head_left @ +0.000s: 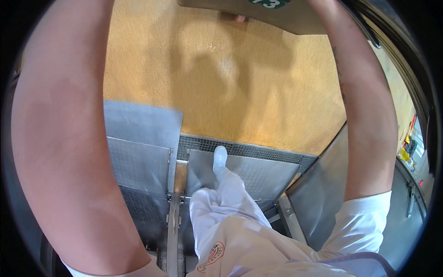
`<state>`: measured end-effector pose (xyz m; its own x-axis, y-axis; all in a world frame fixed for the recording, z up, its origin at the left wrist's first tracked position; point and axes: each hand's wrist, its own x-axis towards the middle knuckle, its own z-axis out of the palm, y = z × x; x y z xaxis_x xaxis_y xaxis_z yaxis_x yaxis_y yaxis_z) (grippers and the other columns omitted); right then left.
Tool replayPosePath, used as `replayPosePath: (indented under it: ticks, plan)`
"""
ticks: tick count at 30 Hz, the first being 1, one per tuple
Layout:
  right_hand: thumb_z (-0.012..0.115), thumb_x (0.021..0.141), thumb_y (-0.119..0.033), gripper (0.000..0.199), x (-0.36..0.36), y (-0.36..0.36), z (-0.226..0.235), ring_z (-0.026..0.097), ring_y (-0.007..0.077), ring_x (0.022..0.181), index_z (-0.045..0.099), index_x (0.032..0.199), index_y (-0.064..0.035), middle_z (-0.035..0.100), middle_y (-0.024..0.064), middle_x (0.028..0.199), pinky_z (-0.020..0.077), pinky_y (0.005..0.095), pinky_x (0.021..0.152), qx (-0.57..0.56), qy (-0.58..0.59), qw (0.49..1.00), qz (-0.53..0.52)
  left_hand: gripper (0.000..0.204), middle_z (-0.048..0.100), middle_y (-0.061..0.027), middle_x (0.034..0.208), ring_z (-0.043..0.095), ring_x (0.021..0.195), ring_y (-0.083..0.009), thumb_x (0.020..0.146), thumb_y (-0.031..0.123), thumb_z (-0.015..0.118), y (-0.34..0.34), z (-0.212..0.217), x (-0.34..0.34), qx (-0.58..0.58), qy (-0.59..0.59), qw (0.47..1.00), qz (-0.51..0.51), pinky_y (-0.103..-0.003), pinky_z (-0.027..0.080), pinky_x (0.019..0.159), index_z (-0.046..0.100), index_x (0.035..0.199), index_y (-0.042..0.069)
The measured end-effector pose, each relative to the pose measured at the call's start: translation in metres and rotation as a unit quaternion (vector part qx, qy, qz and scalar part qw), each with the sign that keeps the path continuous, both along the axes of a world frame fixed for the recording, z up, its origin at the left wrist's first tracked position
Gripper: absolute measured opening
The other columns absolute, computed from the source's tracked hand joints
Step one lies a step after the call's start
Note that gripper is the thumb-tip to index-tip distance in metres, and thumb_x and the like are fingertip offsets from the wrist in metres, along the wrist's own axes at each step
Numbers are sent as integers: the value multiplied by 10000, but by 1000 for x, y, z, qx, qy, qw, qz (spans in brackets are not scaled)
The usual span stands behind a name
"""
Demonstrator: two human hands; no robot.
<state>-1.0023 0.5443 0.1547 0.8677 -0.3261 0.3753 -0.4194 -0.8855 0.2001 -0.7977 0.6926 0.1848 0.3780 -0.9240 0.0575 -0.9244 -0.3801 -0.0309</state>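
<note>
Both my bare forearms reach up and forward, past the upper edge of the view. My left hand is out of sight beyond the top left. My right hand is also cut off, above a grey, smooth-sided container (295, 18) that bears a green printed mark. My right wrist lies close against the container's right side; whether the hand grips it does not show. Under the container's lower edge a small pinkish spot like a fingertip (240, 19) shows, and I cannot tell whose it is.
Below is a yellow-brown floor (207, 83) with a dark drain grating (258, 151). My white boot (220, 157) is on a hinged metal plate (249, 173). More metal panels (138, 164) lie to the left. A grey metal surface (323, 189) and a dark curved frame (415, 69) stand on the right.
</note>
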Motion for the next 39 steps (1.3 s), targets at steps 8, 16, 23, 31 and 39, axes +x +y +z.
replayPosePath:
  ticks: [8,16,23,31,39]
  plan:
    - [725,803,-415,336,62,-85,3,689,341,824,688,822,-81,695,157,815,544,457,727,2,-14,1000,8,361,713,-167,933,666,931,-356,792,466,703,-76,13,66,3,-70,995,-74,-452,510,870,738,891,121]
    - [715,813,-425,347,108,-125,12,680,341,818,676,809,-80,681,160,801,537,465,727,-9,-2,1000,-23,335,708,-186,897,668,904,-367,796,414,699,-118,13,128,-35,-60,991,-113,-456,522,836,740,861,87]
    - [719,794,-445,374,158,-200,4,675,338,788,623,775,-83,670,149,769,538,459,692,-16,-15,1000,-11,292,718,-167,941,668,960,-351,831,386,674,-194,22,184,29,-39,987,-152,-453,448,966,743,926,118]
    - [727,779,-471,402,193,-275,29,671,332,842,621,798,-84,678,142,816,536,459,725,37,67,994,-78,267,731,-115,916,688,932,-288,852,409,644,-282,41,226,80,4,977,-197,-437,401,994,754,951,187]
    - [757,728,-387,339,226,-327,60,664,321,814,619,760,-79,664,120,793,536,449,705,52,22,997,-50,207,728,-120,869,696,879,-296,807,340,658,-341,69,269,78,4,974,-213,-432,397,1008,739,866,158]
